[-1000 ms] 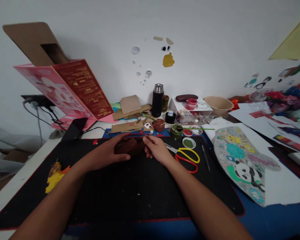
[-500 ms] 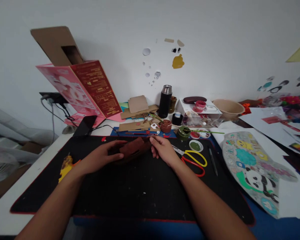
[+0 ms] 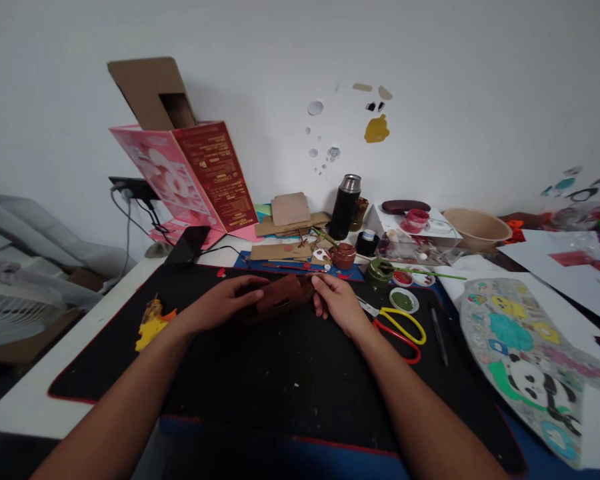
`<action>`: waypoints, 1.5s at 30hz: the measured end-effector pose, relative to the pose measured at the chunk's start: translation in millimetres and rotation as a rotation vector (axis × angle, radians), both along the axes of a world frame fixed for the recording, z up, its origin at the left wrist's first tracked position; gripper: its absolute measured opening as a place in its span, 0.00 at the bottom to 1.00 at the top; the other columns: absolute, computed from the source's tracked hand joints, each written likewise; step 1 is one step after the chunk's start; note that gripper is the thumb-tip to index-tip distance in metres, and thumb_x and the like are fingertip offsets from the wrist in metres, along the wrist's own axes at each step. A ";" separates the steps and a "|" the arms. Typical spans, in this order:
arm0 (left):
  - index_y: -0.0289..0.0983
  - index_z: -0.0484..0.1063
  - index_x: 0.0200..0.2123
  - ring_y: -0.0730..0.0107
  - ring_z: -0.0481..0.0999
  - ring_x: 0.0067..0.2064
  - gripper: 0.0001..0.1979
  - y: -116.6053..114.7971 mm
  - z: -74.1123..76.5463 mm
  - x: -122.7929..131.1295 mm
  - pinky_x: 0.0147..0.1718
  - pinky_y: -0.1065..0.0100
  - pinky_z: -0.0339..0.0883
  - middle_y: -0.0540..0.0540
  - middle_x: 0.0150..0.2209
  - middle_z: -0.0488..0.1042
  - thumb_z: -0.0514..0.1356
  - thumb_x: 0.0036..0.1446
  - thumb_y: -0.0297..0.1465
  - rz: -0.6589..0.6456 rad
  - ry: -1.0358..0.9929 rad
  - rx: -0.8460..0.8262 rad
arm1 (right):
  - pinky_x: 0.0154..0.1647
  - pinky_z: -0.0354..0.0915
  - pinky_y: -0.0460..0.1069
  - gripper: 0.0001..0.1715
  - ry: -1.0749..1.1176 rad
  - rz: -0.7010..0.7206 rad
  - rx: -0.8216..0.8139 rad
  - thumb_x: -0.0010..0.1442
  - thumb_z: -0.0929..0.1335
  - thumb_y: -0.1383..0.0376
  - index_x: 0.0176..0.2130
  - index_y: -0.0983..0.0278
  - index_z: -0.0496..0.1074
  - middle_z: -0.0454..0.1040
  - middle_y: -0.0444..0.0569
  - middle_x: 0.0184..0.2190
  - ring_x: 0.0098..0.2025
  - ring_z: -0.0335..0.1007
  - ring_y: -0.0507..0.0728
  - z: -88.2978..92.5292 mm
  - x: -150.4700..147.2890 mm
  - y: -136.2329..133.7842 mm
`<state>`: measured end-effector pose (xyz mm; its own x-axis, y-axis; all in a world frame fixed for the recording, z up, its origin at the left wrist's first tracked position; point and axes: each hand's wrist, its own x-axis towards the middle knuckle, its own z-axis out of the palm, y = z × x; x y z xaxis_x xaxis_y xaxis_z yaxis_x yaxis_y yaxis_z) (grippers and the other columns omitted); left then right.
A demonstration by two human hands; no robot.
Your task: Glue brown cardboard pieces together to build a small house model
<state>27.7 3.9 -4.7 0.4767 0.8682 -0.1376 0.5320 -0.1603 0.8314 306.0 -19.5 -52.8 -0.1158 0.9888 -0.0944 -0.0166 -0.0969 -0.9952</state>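
Between my hands is a reddish-brown folded object (image 3: 280, 294), boxy and with a dark slot; it looks like painted card, though I cannot be sure. My left hand (image 3: 226, 303) wraps its left end, thumb lying along the top. At the right end, my right hand (image 3: 337, 301) pinches the edge between thumb and fingers. The object's underside is in shadow. Scissors (image 3: 393, 327) with one yellow and one red handle lie just right of my right hand, partly open. A yellow cut-out piece (image 3: 151, 325) rests left of my left forearm.
A black mat (image 3: 280, 387) covers the desk front. Behind it stand paint jars (image 3: 344, 255), a black thermos (image 3: 345, 208) and cardboard scraps (image 3: 283, 251). A pink-and-red folder (image 3: 215, 177) leans at the left. A pen (image 3: 439, 335) and a painted panda board (image 3: 520, 353) lie right.
The whole view has swung a little to the left, so everything appears further right. Both hands keep the same hold on the brown object.
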 end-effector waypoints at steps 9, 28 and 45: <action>0.43 0.77 0.58 0.46 0.77 0.61 0.30 10.9 -6.4 1.8 0.61 0.51 0.69 0.43 0.59 0.79 0.65 0.57 0.52 0.014 -0.061 -0.091 | 0.15 0.58 0.42 0.26 -0.022 -0.003 0.009 0.63 0.68 0.45 0.44 0.64 0.75 0.69 0.38 0.19 0.17 0.66 0.50 0.7 -0.3 -0.1; 0.41 0.82 0.50 0.48 0.80 0.55 0.28 16.7 -7.3 20.5 0.55 0.55 0.71 0.44 0.52 0.84 0.65 0.55 0.54 0.091 -0.070 -0.149 | 0.15 0.58 0.42 0.24 -0.007 0.000 0.004 0.63 0.69 0.46 0.44 0.63 0.75 0.69 0.38 0.20 0.17 0.66 0.49 0.1 -0.2 -0.8; 0.41 0.83 0.49 0.47 0.80 0.54 0.29 17.0 -7.4 19.9 0.56 0.54 0.69 0.44 0.52 0.84 0.63 0.57 0.56 0.072 -0.009 -0.092 | 0.14 0.58 0.42 0.24 -0.015 0.003 0.000 0.63 0.68 0.47 0.45 0.63 0.75 0.69 0.37 0.20 0.16 0.66 0.49 -0.7 -0.8 0.3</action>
<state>47.6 20.9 -12.1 0.4152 0.8841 -0.2146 0.5316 -0.0443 0.8459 305.2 -19.2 -53.5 -0.1175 0.9884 -0.0957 -0.0011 -0.0965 -0.9953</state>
